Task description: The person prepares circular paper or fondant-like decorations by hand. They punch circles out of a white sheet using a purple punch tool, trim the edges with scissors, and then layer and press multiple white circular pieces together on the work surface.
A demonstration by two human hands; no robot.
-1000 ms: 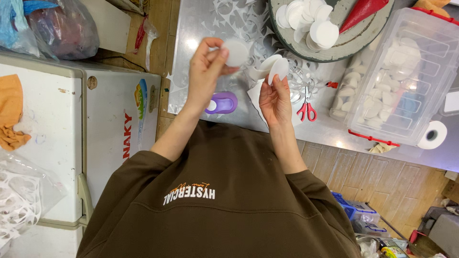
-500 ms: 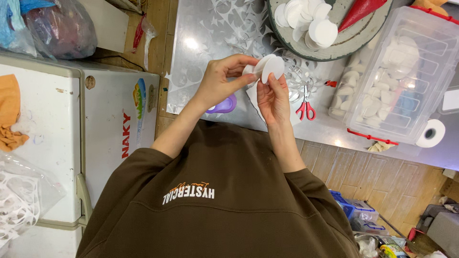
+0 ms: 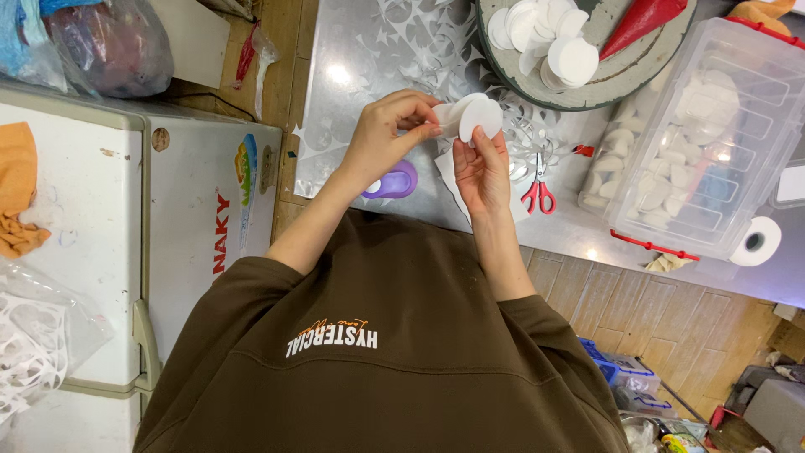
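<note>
Holding a small stack of white paper discs (image 3: pixel 474 117) above the metal table (image 3: pixel 352 75), both hands meeting over it. Left hand (image 3: pixel 384 138) pinching the left edge of the discs, fingers together on the paper. Right hand (image 3: pixel 480 164) closed on the same stack from below, thumb and fingertips clamped on its lower rim. Directly under the hands, a purple hole punch (image 3: pixel 392 180) lying on the table, with a white paper sheet (image 3: pixel 449 172) beside it. Just right of that, red-handled scissors (image 3: pixel 539 191) lying flat, near curled paper offcuts (image 3: pixel 524 134). Farther off, a round grey tray (image 3: pixel 604 80) bearing more white discs (image 3: pixel 553 38) and a red cone (image 3: pixel 641 21). At right, a clear plastic box (image 3: pixel 713 126) filled with white pieces, and a roll of white tape (image 3: pixel 756 242) near its corner. At left, a white chest freezer (image 3: pixel 168 210) with an orange cloth (image 3: pixel 17 193) on top.
</note>
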